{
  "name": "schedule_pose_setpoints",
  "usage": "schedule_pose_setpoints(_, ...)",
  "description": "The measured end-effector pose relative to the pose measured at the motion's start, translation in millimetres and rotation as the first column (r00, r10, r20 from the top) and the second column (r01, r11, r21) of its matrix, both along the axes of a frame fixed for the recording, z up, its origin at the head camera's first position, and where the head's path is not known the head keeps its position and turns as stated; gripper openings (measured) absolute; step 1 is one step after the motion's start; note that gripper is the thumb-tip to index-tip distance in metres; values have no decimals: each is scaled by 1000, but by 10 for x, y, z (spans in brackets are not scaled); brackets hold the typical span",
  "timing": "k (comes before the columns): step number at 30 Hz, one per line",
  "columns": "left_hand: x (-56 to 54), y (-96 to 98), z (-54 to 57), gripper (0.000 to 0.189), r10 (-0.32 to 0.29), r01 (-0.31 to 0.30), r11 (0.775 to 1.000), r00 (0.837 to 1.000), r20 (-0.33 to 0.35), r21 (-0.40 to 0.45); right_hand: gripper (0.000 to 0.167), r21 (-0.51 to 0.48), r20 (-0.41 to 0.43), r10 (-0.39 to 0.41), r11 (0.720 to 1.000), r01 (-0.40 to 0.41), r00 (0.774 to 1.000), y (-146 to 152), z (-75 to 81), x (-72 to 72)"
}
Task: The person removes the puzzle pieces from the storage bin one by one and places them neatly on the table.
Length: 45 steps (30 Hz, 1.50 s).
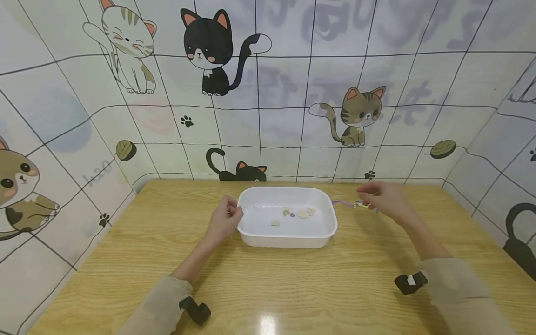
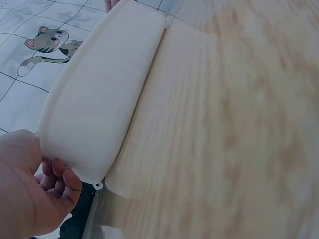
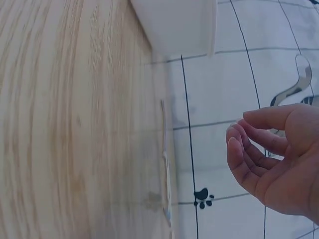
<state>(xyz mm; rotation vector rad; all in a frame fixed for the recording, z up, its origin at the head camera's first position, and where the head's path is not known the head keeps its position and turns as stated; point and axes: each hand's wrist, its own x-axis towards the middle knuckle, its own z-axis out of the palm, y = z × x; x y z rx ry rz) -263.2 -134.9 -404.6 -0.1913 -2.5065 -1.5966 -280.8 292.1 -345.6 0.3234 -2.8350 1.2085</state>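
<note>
A white rectangular plastic basin (image 1: 289,241) stands on the wooden table. At its left end my left hand (image 1: 224,217) grips the rim, thumb by the top edge and fingers curled beneath, as the left wrist view shows (image 2: 37,186). Small flat pale pieces (image 1: 302,214) and a tiny green-and-purple piece (image 1: 289,213) lie on the basin floor. Right of the basin, a thin purple strip with a pale, multicoloured end (image 1: 344,203) lies on the table. My right hand (image 1: 387,202) hovers over that end, fingers loosely bent, thumb near the index fingertip (image 3: 279,154); nothing shows between them.
The wooden table (image 1: 268,279) runs back to a wall covering (image 1: 284,125) printed with cats and grid lines. More of this covering rises at the left and right sides. A black wrist mount (image 1: 195,311) sits at the left sleeve, another (image 1: 410,282) at the right.
</note>
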Motion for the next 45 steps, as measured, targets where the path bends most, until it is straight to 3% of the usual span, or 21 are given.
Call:
schedule_pose_setpoints(13, 13, -7, 16, 15, -13, 13, 1000, 1000, -3, 15, 34, -6, -26, 78, 997, -78, 997, -459, 134, 59)
schedule_pose_setpoints(20, 1, -8, 14, 15, -18, 18, 1000, 1000, -4, 16, 30, -47, -29, 113, 992, -114, 993, -672, 149, 17)
schedule_pose_setpoints(32, 7, -2, 21, 15, -17, 17, 1000, 1000, 3, 13, 26, -40, -8, 204, 978, -204, 979, -1094, -35, -139)
schedule_pose_setpoints(39, 9, -9, 13, 15, -19, 19, 1000, 1000, 0, 10, 24, -105, 52, 268, 960, -261, 962, -1284, -186, -211)
schedule_pose_setpoints(45, 11, -11, 5, 15, -23, 23, 1000, 1000, -5, 9, 20, -34, 52, 231, 973, -229, 972, -1437, -258, -267)
